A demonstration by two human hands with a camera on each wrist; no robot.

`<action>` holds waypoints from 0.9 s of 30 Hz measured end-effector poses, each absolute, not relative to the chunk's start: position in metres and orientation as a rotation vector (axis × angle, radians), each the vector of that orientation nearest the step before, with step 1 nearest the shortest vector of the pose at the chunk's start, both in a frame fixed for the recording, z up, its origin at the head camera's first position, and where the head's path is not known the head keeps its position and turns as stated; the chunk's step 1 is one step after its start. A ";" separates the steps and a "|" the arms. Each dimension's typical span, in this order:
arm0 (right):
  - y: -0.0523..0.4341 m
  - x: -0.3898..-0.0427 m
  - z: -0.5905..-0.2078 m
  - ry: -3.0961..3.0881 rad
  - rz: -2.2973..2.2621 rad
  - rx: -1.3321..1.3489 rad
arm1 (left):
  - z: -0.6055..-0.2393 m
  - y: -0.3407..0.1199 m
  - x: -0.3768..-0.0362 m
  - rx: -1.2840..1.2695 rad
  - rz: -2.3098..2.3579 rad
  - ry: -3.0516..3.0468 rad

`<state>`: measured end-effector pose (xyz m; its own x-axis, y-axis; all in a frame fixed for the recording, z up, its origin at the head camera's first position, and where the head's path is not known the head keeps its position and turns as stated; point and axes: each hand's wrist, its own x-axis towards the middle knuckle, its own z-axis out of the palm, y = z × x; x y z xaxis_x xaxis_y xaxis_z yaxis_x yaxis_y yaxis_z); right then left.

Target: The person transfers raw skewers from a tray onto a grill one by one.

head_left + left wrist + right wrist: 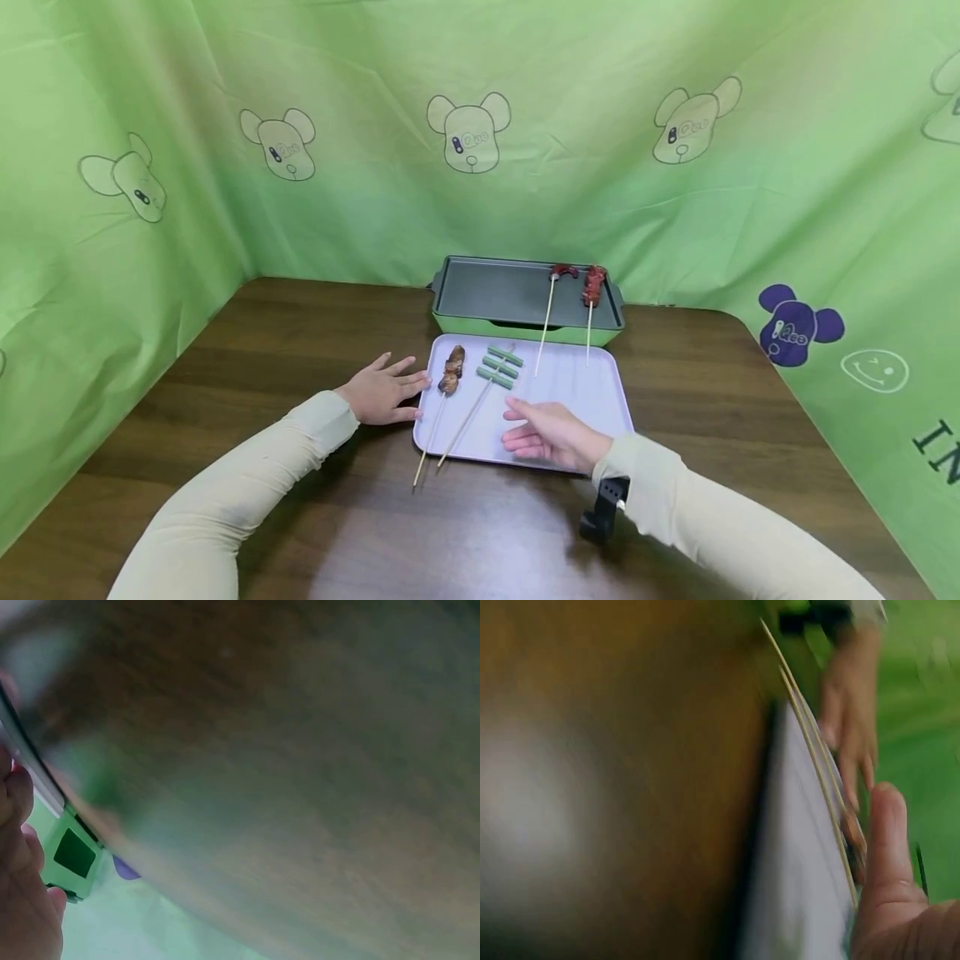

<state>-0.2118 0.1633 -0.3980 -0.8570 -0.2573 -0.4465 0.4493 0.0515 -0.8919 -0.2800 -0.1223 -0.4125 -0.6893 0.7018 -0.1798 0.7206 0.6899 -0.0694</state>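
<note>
A pale lilac tray [577, 392] lies on the brown table in front of a green grill pan [495, 292]. On the tray's left part lie a brown meat skewer [452, 371] and a skewer of green pieces [500, 367]. Two red meat skewers [592, 287] rest with their heads on the grill pan and sticks over the tray. My left hand [382, 390] rests flat on the table, fingertips at the tray's left edge. My right hand [551, 435] hovers open over the tray's near edge, holding nothing. In the right wrist view a thumb [885, 847] and skewer sticks [817, 757] show, blurred.
Green cloth with bear prints [468, 133] walls in the table on three sides. A black wrist camera mount [603, 508] sits under my right wrist. Bare brown table [300, 333] stretches left of the tray and toward me.
</note>
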 end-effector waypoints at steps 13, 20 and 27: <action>0.129 -0.173 -0.419 1.657 -2.068 0.216 | -0.410 -0.122 -0.280 1.154 -0.231 2.760; 0.104 -0.173 -0.424 1.657 -1.987 0.230 | -0.413 -0.122 -0.282 1.127 -0.233 2.751; 0.086 -0.174 -0.427 1.659 -1.982 0.213 | -0.414 -0.123 -0.281 1.149 -0.235 2.766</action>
